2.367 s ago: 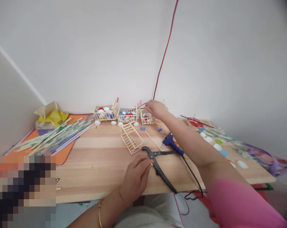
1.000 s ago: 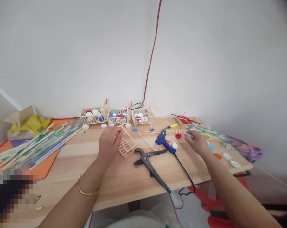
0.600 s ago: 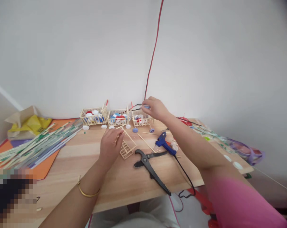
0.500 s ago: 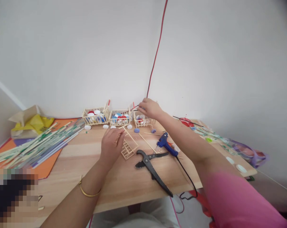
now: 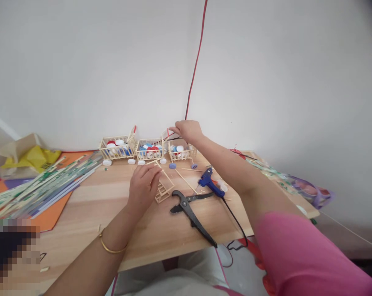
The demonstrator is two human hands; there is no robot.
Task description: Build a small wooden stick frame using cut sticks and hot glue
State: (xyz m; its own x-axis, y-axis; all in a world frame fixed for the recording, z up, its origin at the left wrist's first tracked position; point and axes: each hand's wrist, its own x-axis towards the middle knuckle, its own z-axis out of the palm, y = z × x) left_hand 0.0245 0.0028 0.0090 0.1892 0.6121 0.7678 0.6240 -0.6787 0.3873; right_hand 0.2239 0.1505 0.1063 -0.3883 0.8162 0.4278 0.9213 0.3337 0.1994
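My left hand (image 5: 143, 183) is closed in a pinch around a small frame of thin wooden sticks (image 5: 168, 179). Its ladder-like slatted part (image 5: 163, 193) hangs down to the table, and my fingers hide the rest. At the back, my right hand (image 5: 188, 131) hovers over the rightmost miniature stick cart (image 5: 173, 156), fingers curled together; what they hold, if anything, is hidden. Bottle caps (image 5: 180, 149) lie inside this cart, which stands on blue cap wheels. To its left stand two similar carts, the middle one (image 5: 150, 157) and the left one (image 5: 116, 155), both filled with caps.
Black-handled cutters (image 5: 190, 213) and a blue glue gun (image 5: 209, 181) with its cord lie right of centre. Loose sticks (image 5: 186, 180) lie near them. Bundled sticks (image 5: 50, 185) and a yellow bag (image 5: 42, 158) are on the left, and a purple bag (image 5: 315, 193) on the right.
My right hand has lifted slightly above the rightmost cart, showing more of the caps in it. My left hand keeps its pinch on the stick frame. The view has shifted slightly.
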